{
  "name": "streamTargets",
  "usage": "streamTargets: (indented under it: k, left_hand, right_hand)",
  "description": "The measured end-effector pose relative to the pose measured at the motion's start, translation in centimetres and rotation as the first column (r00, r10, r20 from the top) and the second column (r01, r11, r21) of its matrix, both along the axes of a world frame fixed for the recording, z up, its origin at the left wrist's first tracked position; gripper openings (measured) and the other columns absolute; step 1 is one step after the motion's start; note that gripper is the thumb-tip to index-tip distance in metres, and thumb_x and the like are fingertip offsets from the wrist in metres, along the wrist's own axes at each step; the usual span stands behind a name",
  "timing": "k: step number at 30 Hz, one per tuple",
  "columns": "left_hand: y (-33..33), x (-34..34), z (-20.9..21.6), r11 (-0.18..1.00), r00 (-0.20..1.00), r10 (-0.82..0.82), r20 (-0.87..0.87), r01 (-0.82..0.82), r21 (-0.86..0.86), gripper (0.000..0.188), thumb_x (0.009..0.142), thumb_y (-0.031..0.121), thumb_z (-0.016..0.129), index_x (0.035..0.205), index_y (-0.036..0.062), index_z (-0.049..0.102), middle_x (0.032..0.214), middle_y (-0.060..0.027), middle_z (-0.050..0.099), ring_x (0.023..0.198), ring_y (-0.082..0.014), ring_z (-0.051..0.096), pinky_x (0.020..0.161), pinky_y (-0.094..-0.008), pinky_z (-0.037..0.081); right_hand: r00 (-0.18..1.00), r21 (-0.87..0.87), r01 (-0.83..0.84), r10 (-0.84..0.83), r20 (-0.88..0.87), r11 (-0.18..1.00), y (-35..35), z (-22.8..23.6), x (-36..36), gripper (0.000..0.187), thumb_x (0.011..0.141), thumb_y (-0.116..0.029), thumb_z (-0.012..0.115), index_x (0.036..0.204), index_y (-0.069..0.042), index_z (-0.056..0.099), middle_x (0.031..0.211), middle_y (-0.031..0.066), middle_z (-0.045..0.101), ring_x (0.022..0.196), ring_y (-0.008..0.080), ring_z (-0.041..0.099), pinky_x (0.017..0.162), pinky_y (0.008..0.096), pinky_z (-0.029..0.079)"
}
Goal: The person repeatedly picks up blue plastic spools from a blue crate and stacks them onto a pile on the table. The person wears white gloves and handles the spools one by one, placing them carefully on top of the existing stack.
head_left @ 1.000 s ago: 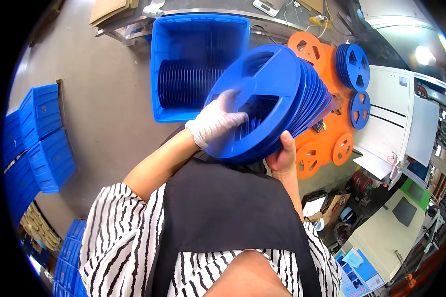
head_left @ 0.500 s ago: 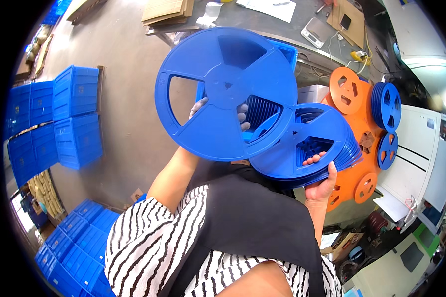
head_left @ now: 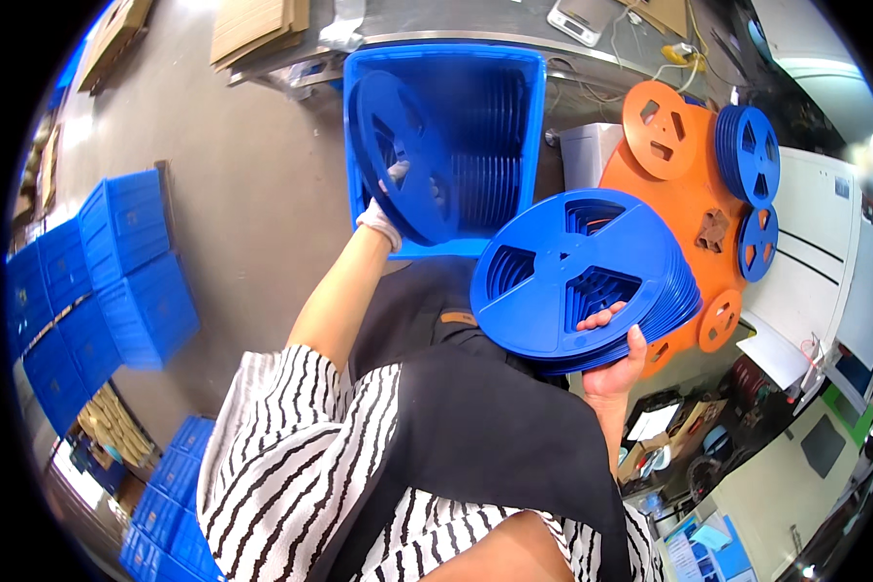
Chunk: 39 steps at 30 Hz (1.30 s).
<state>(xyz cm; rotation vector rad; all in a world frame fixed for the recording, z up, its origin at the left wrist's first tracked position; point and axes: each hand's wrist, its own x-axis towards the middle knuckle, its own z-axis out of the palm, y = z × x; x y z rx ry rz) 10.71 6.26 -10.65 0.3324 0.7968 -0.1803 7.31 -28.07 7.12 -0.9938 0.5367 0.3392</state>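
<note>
My gloved left hand [head_left: 382, 211] grips a blue plastic reel flange [head_left: 425, 199], its fingers in one of the disc's cut-out windows. The disc stands tilted on edge at the left side of a blue bin [head_left: 446, 52]. Inside the bin, a row of similar blue discs [head_left: 485, 184] stands on edge along the right. My bare right hand [head_left: 619, 371] holds a thick stack of blue reel flanges [head_left: 543, 315] at its lower right edge, the fingers showing through a window and the thumb outside. The stack is in front of me, nearer than the bin.
To the right, a large orange round plate [head_left: 689, 218] carries orange discs [head_left: 660, 131] and blue discs [head_left: 752, 155]. A metal table [head_left: 436, 19] with cardboard sheets [head_left: 257, 29] and a small scale [head_left: 580, 21] runs along the far side. Blue crates [head_left: 126, 233] are stacked at left.
The disc in my left hand has swung from facing me above the stack to a steep tilt inside the bin. My right hand keeps holding the stack, now fully uncovered.
</note>
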Motion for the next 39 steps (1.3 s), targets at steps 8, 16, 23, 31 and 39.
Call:
streamTargets:
  k: [8,16,23,31,39]
  left_hand:
    - [-1.4,7.3,-14.0,0.987,0.971,-0.147,-0.187,0.131,-0.096,0.029,0.086,0.044,0.060,0.091,0.0157,0.060,0.083,-0.0035,0.062,0.081,-0.0205,0.058,0.075,-0.0343,0.047]
    - [-1.8,8.4,-19.3,0.946,0.883,-0.321,-0.342,0.313,-0.079,0.048,0.089,0.051,0.052,0.118,0.0145,0.059,0.124,-0.0077,0.061,0.113,-0.0252,0.054,0.097,-0.0377,0.041]
    - [-2.4,4.8,-17.7,0.897,0.744,-0.249,-0.620,0.418,0.141,0.079,0.092,0.065,0.033,0.150,0.0122,0.023,0.156,-0.0163,0.020,0.143,-0.0342,0.020,0.115,-0.0449,0.018]
    - [-4.9,-1.5,-4.9,-0.362,0.652,-0.634,-0.416,0.225,0.905,0.070,0.081,0.021,0.068,0.143,0.0098,0.037,0.142,-0.0228,0.041,0.129,-0.0399,0.042,0.108,-0.0418,0.036]
    - [-7.6,2.1,6.2,-0.249,0.141,-0.968,-0.206,-0.602,0.758,0.052,0.069,0.011,0.060,0.120,0.0145,0.055,0.130,-0.0193,0.049,0.123,-0.0396,0.046,0.103,-0.0529,0.039]
  right_hand:
    - [0.982,-0.047,0.115,-0.120,-0.143,0.992,-0.3,-1.2,-0.5,0.041,0.085,-0.035,0.056,0.111,-0.003,0.052,0.087,0.0111,0.060,0.083,0.0257,0.059,0.080,0.0428,0.050]
    - [0.959,-0.073,0.145,-0.159,-0.236,0.987,-0.8,-2.3,-0.6,0.045,0.081,-0.034,0.060,0.111,-0.002,0.052,0.085,0.0130,0.061,0.081,0.0271,0.061,0.079,0.0434,0.051]
    - [0.985,0.097,0.111,-0.096,-0.145,0.989,-0.5,-1.6,0.7,0.047,0.081,-0.039,0.062,0.112,-0.006,0.050,0.078,0.0071,0.054,0.073,0.0211,0.052,0.076,0.0365,0.045]
    - [0.988,0.516,0.029,-0.101,0.113,0.856,-4.9,-0.8,2.9,0.040,0.085,-0.041,0.061,0.101,-0.007,0.048,0.065,-0.0001,0.043,0.061,0.0140,0.042,0.065,0.0314,0.038]
    - [0.974,0.634,-0.070,-0.086,0.211,0.770,-5.5,-0.4,4.0,0.041,0.087,-0.042,0.063,0.099,-0.008,0.045,0.065,-0.0014,0.044,0.060,0.0125,0.044,0.064,0.0311,0.039]
